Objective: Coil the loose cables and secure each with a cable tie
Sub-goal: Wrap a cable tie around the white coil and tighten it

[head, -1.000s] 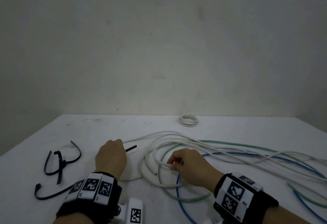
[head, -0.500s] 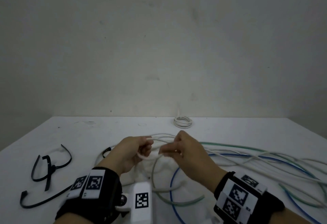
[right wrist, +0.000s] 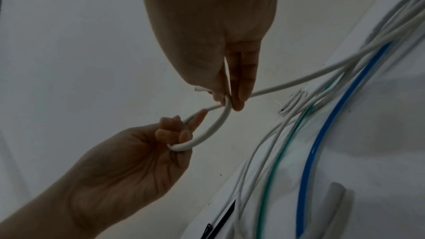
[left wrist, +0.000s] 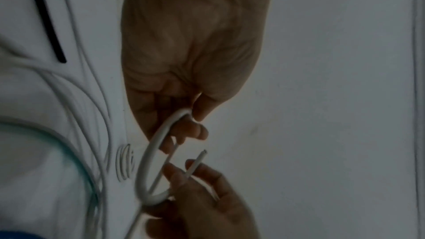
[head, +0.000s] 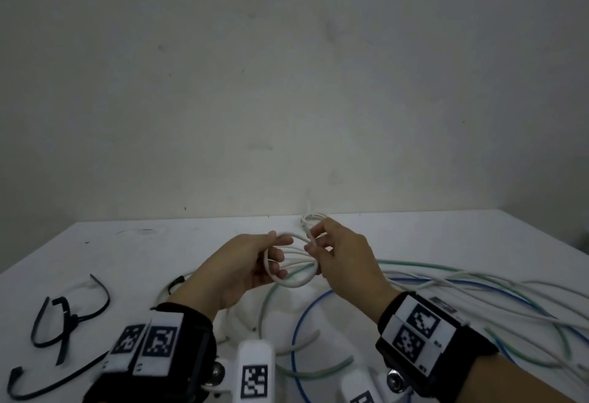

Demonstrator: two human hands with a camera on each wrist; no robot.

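Note:
Both hands are raised above the white table [head: 446,237]. Between them they hold a small loop of white cable [head: 296,283]. My left hand [head: 275,254] grips the loop's left side with curled fingers, as the left wrist view shows: white cable [left wrist: 147,161], left hand [left wrist: 197,115]. My right hand [head: 314,241] pinches the cable where it crosses itself, seen again in the right wrist view as right hand [right wrist: 230,101] and white cable [right wrist: 216,126]. The cut cable end [left wrist: 203,152] sticks out past the right hand. The rest of the cable trails to the right.
Loose green cable [head: 414,264], blue cable [head: 296,339] and more white cable lie tangled on the table's right half. A small coiled white cable [head: 314,217] sits by the wall. Black cable ties [head: 63,316] lie at the left, and one black cable tie [head: 175,281] lies under my left forearm.
Both hands rose from the table and came together with the white cable, bending it into a small loop. The left hand moved away from the black tie it was at.

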